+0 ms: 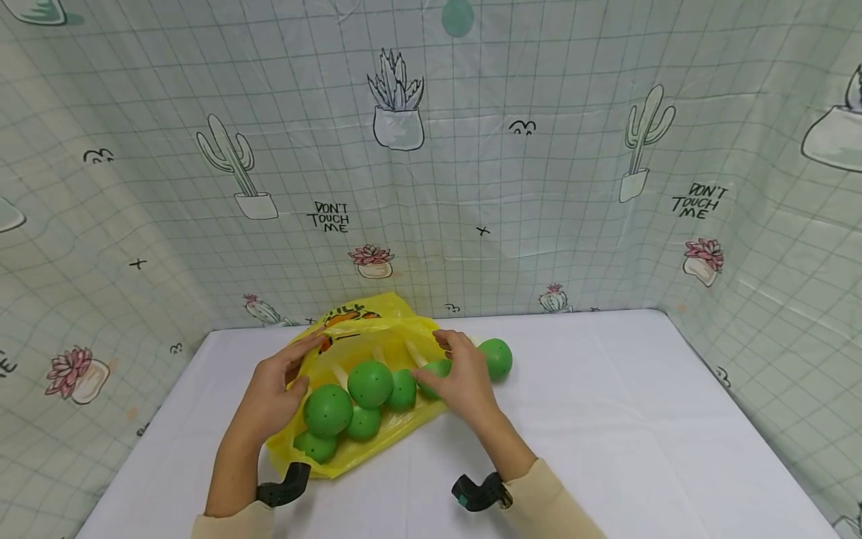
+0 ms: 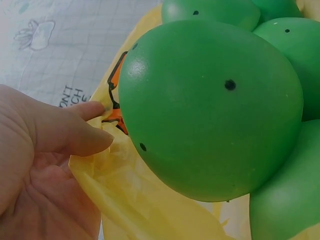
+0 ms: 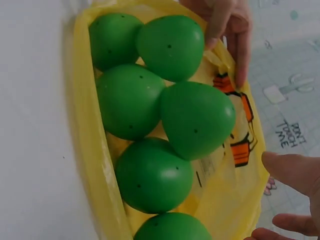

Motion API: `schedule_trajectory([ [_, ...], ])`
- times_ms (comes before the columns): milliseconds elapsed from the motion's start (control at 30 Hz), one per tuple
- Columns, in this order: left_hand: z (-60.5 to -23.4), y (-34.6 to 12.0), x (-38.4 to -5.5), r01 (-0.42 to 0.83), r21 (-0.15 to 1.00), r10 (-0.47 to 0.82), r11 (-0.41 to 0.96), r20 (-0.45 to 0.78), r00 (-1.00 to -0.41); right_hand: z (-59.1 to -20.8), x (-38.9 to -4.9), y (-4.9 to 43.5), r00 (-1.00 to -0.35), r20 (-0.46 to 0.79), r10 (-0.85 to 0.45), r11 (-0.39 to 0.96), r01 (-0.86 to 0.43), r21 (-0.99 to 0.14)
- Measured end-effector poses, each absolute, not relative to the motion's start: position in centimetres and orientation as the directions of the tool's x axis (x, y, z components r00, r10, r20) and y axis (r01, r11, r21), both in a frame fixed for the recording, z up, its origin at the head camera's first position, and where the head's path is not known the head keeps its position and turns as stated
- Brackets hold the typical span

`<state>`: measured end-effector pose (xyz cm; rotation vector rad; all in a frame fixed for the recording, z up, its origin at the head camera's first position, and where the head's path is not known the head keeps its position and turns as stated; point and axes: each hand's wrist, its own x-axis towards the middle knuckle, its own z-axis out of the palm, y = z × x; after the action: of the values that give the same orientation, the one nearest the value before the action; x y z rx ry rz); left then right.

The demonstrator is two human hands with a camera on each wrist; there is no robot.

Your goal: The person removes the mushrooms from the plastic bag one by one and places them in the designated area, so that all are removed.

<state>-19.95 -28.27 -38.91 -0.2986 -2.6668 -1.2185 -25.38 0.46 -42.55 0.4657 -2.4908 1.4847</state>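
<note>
A yellow plastic bag (image 1: 393,442) lies with its mouth toward me, full of several round green pieces (image 1: 328,410) marked with small black dots. Pale stick-like parts (image 1: 414,353) show behind some of them inside the bag. At the bag's left rim, my left hand (image 1: 272,397) holds the plastic, thumb inside and fingers outside; the left wrist view shows a large green piece (image 2: 215,110) close beside the thumb. My right hand (image 1: 468,378) is at the right rim, its thumb (image 3: 292,167) against the plastic and its fingers spread apart.
One more green round piece (image 1: 497,359) sits to the right of the bag, partly behind my right hand. Everything stands on a white table (image 1: 606,419). Behind and at both sides hangs a grid-patterned cloth (image 1: 471,172) printed with cacti.
</note>
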Motion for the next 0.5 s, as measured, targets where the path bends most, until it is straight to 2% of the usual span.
schedule_trajectory([
  [500,-39.1,-28.6,-20.1,0.265,0.740,0.101,0.619,0.259,-0.960,-43.8,-24.6,-1.9,-0.893,0.343,-0.291,0.421,-0.442,-0.792],
])
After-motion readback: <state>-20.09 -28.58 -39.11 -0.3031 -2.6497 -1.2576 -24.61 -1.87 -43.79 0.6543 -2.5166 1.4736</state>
